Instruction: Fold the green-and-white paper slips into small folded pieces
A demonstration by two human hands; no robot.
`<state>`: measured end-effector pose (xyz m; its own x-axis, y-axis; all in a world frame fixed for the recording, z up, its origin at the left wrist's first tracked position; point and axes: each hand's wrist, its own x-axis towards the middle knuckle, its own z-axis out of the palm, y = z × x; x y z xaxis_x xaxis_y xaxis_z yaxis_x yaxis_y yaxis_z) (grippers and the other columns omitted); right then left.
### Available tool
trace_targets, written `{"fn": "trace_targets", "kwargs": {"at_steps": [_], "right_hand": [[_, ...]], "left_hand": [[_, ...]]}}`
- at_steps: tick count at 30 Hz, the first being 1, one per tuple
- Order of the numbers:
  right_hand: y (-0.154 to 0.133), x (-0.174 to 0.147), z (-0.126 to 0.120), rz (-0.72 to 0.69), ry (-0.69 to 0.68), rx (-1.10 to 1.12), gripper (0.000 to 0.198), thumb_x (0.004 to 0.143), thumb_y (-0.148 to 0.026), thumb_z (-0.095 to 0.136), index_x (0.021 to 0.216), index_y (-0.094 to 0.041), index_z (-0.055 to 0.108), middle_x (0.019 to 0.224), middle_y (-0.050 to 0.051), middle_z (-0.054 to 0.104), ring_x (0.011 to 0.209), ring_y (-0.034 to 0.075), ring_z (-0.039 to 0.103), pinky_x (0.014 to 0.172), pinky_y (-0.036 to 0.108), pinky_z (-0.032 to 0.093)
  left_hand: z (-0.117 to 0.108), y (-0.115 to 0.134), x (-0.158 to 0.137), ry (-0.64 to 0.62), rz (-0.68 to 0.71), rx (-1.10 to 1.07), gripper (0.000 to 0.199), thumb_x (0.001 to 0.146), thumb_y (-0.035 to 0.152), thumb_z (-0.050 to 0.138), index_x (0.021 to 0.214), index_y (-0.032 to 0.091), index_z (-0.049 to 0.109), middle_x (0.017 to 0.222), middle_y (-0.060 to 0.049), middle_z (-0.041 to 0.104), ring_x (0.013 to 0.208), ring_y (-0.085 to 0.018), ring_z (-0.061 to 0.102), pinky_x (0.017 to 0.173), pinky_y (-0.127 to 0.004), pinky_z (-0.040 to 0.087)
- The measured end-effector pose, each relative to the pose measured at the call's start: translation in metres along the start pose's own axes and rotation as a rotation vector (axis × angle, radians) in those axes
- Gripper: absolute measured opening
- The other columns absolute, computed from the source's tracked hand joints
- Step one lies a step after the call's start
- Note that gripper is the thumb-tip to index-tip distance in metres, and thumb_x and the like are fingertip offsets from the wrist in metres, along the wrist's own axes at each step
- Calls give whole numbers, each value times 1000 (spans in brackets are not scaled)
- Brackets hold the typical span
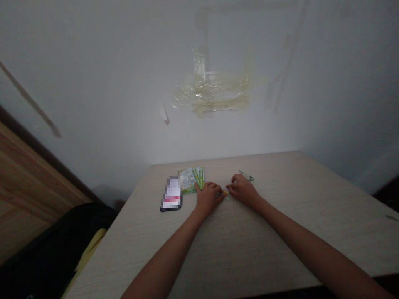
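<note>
"Which step?"
"Apparently handling the piece [226,196], right of the booklet [190,178], between left hand [209,197] and right hand [245,191]: apart, grips I can't tell."
"Next?"
"A light touch, I'd guess."

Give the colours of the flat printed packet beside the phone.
Packet: whitish and green, with green bands toward its right; shows in the head view.

Your left hand [209,196] and right hand [245,191] are showing bare and slim-fingered. Behind the left hand, your left forearm [170,253], also bare, is widening smoothly from a narrow wrist [199,214]; behind the right hand, your equally bare right forearm [305,237] is broadening the same way.
</note>
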<state>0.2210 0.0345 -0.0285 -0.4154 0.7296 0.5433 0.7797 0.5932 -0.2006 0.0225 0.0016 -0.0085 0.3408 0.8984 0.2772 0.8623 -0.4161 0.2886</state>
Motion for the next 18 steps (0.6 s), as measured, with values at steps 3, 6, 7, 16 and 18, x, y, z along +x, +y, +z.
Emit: {"fn": "trace_targets", "kwargs": {"at_steps": [3,6,7,16,18], "right_hand": [[2,2,3,4,7,-25,16,86,-26,61,85,-20,76,90,10,58,87,21,54,80,34,46],[3,3,5,2,17,-41,16,86,-25,61,89,-21,76,90,10,58,87,21,54,79,35,46],[3,3,5,0,17,-43,16,86,-25,62,90,-21,76,90,10,58,87,21,54,79,35,46],[16,-3,9,44,27,181,19,87,-24,59,96,-24,75,99,8,59,91,19,57,84,35,47],[19,-4,9,38,22,228,19,87,-24,59,97,-25,75,102,8,58,95,20,56,88,37,46]], "left_hand": [[1,0,0,9,5,-3,19,86,45,60,93,29,67,107,0,66,117,-26,47,104,-76,0],[2,-1,0,19,4,-9,20,86,46,59,94,29,67,106,0,65,117,-27,47,104,-76,-1],[2,-1,0,20,5,-11,20,86,46,59,95,29,67,106,0,65,117,-27,47,104,-76,-1],[1,-1,-1,9,0,-12,21,86,46,59,95,29,67,106,-1,65,116,-26,48,106,-74,-2],[1,0,-1,12,3,-13,20,86,46,59,93,29,67,105,-1,66,116,-26,49,105,-75,-3]]}}
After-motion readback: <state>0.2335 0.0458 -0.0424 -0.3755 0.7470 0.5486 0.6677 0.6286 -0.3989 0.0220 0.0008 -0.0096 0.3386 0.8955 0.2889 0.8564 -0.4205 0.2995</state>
